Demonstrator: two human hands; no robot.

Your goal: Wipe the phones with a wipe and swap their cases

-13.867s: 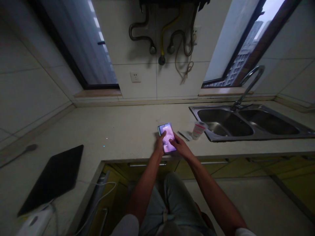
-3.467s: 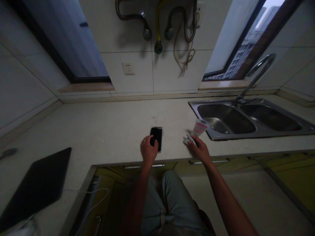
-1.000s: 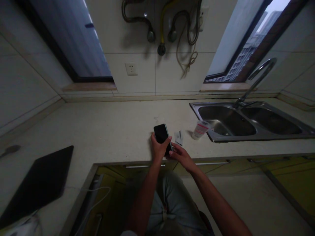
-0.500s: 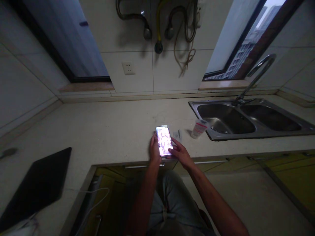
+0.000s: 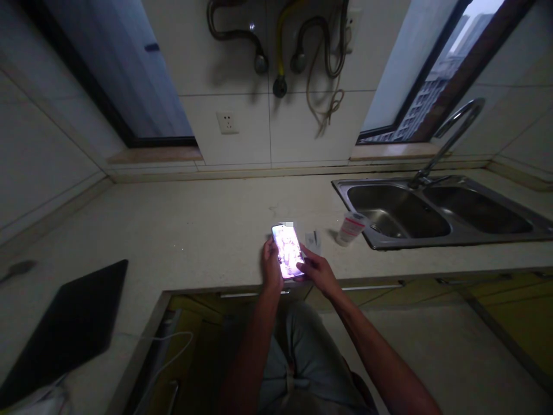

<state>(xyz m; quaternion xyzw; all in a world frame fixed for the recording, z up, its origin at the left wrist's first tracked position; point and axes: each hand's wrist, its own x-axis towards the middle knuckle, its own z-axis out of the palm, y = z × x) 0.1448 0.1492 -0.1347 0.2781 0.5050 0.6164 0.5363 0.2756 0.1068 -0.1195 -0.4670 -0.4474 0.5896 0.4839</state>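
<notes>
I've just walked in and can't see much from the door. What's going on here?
A person at a kitchen counter is holding a lit smartphone in the left hand, with the right hand at its lower edge. Just beyond the phone lie a small pale packet and a pink-labelled cup, beside a stainless steel double sink.

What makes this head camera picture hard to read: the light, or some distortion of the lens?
In the head view, the phone has an overexposed, glaring screen, while the left hand and right hand stay dark. The window is also bright, and the wide lens visibly bends the sink.
</notes>
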